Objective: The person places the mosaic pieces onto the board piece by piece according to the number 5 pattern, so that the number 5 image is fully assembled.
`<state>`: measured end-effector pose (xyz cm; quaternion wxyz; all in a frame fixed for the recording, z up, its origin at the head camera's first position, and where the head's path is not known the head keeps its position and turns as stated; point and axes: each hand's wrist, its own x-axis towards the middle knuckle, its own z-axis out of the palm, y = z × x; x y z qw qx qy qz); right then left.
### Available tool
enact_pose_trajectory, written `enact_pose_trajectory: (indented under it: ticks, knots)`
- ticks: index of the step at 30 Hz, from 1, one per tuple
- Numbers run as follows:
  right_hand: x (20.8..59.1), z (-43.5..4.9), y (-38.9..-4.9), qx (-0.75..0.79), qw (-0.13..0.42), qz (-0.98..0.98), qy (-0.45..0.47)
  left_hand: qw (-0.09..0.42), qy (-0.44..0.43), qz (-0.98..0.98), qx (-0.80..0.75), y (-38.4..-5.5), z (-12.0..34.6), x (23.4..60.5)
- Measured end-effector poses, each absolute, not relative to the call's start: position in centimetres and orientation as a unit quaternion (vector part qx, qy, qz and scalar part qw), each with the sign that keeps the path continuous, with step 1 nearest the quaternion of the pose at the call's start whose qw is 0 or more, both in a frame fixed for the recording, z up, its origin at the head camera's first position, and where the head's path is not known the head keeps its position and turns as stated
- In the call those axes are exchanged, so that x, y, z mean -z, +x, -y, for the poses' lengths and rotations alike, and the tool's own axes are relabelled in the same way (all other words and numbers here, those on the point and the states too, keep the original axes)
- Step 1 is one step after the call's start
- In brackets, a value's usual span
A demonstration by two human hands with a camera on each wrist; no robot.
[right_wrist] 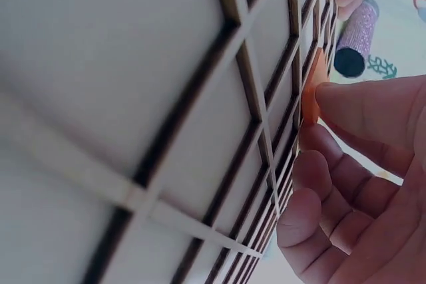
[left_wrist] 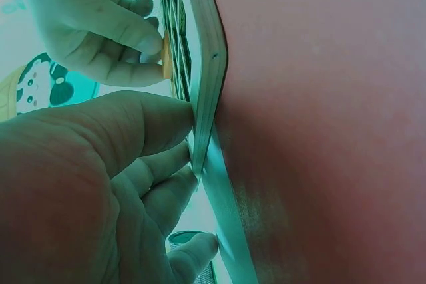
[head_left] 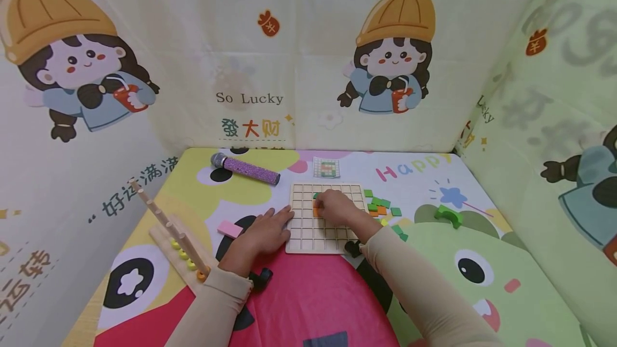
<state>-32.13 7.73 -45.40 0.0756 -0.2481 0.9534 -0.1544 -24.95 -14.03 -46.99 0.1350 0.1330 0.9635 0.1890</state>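
A wooden grid board [head_left: 301, 245] lies on the table in front of the person. The right hand [head_left: 336, 208] is over its upper middle, pinching an orange square tile [right_wrist: 315, 88] between thumb and finger; the tile is right at the grid lines in the right wrist view. A green tile [head_left: 315, 195] shows on the board beside the fingertips. The left hand [head_left: 267, 232] rests at the board's left edge, with thumb and fingertips touching the side of the wooden frame [left_wrist: 210, 64] in the left wrist view.
Loose green and orange tiles [head_left: 378, 202] lie right of the board. A patterned card [head_left: 326, 167] sits behind it, a purple microphone [head_left: 250, 169] back left. A wooden peg stand [head_left: 180, 250], a pink block [head_left: 229, 229] and a green arch block [head_left: 449, 216] are also on the table.
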Motion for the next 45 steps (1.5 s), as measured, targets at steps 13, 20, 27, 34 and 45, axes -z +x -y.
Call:
enact_pose_trajectory:
  ticks: [13, 20, 27, 34, 45]
  knots:
    - [45.2, -11.6, -31.5, 0.25, 0.091, -0.94, -0.215, 0.139, 0.129, -0.964, -0.186, -24.9, 14.1, 46.9]
    - [45.4, -15.5, -31.3, 0.269, 0.093, -0.936, -0.206, 0.14, 0.132, -0.964, -0.185, -24.7, 14.2, 46.8]
    - [45.2, -19.4, -30.9, 0.294, 0.085, -0.933, -0.192, 0.14, 0.131, -0.965, -0.182, -24.8, 14.3, 47.0]
    - [45.4, -22.1, -31.1, 0.249, 0.063, -0.953, -0.16, 0.14, 0.132, -0.964, -0.183, -24.8, 14.2, 47.0]
    - [46.0, -24.2, -31.5, 0.196, 0.048, -0.964, -0.173, 0.138, 0.134, -0.966, -0.175, -24.7, 13.9, 46.7]
